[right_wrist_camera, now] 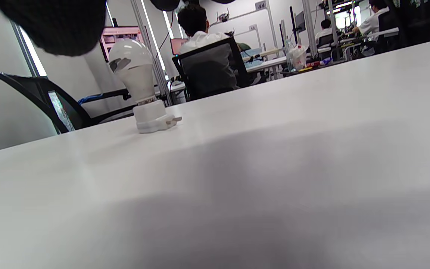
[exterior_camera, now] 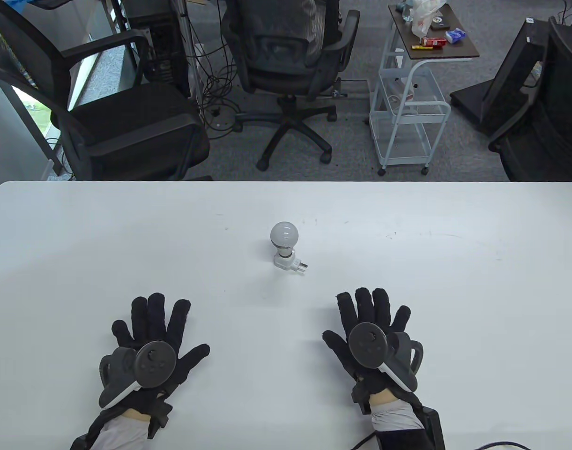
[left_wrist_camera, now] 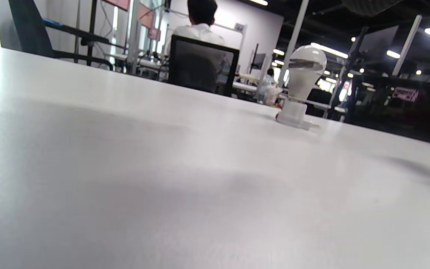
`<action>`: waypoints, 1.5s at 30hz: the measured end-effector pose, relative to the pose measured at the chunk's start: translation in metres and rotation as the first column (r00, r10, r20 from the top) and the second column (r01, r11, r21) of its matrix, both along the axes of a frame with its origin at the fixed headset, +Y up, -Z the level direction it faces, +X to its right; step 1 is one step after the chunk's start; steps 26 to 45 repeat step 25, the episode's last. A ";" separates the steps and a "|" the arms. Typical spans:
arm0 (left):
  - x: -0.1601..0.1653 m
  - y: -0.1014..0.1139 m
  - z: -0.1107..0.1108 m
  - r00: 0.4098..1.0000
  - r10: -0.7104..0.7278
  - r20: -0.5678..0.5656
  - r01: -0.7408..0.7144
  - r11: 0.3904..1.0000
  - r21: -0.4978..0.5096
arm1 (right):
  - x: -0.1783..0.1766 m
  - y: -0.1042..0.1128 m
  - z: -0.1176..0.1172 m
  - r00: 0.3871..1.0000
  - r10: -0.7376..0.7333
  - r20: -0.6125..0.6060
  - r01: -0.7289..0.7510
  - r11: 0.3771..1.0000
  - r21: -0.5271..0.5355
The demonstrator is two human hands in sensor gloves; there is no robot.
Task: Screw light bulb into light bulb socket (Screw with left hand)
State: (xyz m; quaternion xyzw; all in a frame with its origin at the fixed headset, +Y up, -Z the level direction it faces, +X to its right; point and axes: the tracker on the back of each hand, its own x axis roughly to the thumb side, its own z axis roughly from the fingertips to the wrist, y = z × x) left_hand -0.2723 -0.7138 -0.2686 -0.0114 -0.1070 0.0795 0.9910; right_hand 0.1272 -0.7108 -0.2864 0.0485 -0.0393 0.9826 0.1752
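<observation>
A white light bulb (exterior_camera: 284, 233) stands upright in a white plug-in socket (exterior_camera: 287, 261) at the middle of the white table (exterior_camera: 79, 243). The socket's plug pins point to the right. The bulb (left_wrist_camera: 306, 76) and socket (left_wrist_camera: 293, 114) also show in the left wrist view, and the bulb (right_wrist_camera: 133, 69) and socket (right_wrist_camera: 151, 117) in the right wrist view. My left hand (exterior_camera: 150, 328) lies flat on the table, fingers spread, near the front left, empty. My right hand (exterior_camera: 372, 318) lies flat at the front right, fingers spread, empty. Both hands are well short of the bulb.
Behind the table's far edge stand black office chairs (exterior_camera: 286, 61), a white wire cart (exterior_camera: 410, 108) with small items on top, and cables on the floor. A black cable (exterior_camera: 496, 443) lies by my right wrist.
</observation>
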 end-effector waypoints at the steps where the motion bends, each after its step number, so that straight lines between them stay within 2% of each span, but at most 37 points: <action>1: 0.001 -0.002 -0.001 1.000 -0.011 -0.005 0.011 1.000 -0.004 | 0.001 0.000 0.000 1.000 -0.005 0.004 0.005 1.000 -0.001; 11: -0.003 -0.015 -0.007 0.998 -0.048 -0.033 0.045 0.996 -0.075 | 0.006 -0.009 -0.003 1.000 -0.022 -0.008 0.021 0.999 -0.041; 19: -0.003 -0.015 -0.008 0.999 -0.038 -0.031 0.035 0.995 -0.094 | 0.003 -0.013 -0.004 1.000 -0.005 -0.023 0.003 0.997 -0.075; 25: -0.004 -0.014 -0.009 1.000 -0.015 -0.027 0.012 0.994 -0.111 | 0.003 -0.022 -0.009 1.000 0.010 -0.027 -0.014 0.989 -0.144; 45: -0.004 -0.014 -0.009 1.000 -0.015 -0.027 0.012 0.994 -0.111 | 0.003 -0.022 -0.009 1.000 0.010 -0.027 -0.014 0.989 -0.144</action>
